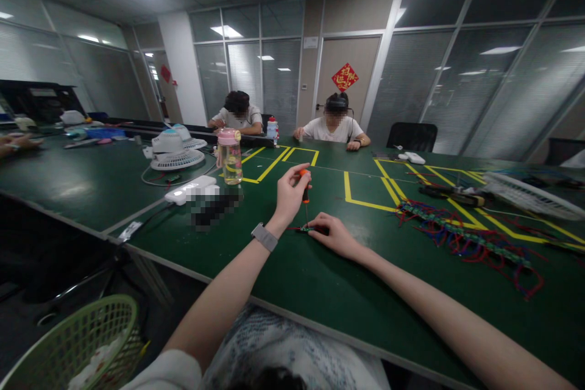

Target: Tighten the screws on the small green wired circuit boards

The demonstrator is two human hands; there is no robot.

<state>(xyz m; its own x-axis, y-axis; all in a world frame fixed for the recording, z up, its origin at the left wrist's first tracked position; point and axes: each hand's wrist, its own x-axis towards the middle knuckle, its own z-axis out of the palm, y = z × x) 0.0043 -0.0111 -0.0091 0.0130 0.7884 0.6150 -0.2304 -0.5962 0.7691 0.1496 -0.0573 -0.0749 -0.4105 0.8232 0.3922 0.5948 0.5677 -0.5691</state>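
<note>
My left hand [291, 191], with a grey watch band on its wrist, is closed around the orange and black handle of a screwdriver [305, 192]. The screwdriver stands nearly upright, its thin shaft reaching down to a small green circuit board [303, 229] on the table. Red wire runs out from the board's left side. My right hand [336, 235] rests on the table with its fingertips closed at the board's right edge, partly covering it. Small details on the board are too fine to make out.
Right of my hands lies a long row of green boards with red and blue wires [466, 234]. A pink-lidded bottle [231, 158], a white power strip [194, 189] and white fans [176, 149] stand left. Two people sit opposite. A green basket [77, 335] stands below the table edge.
</note>
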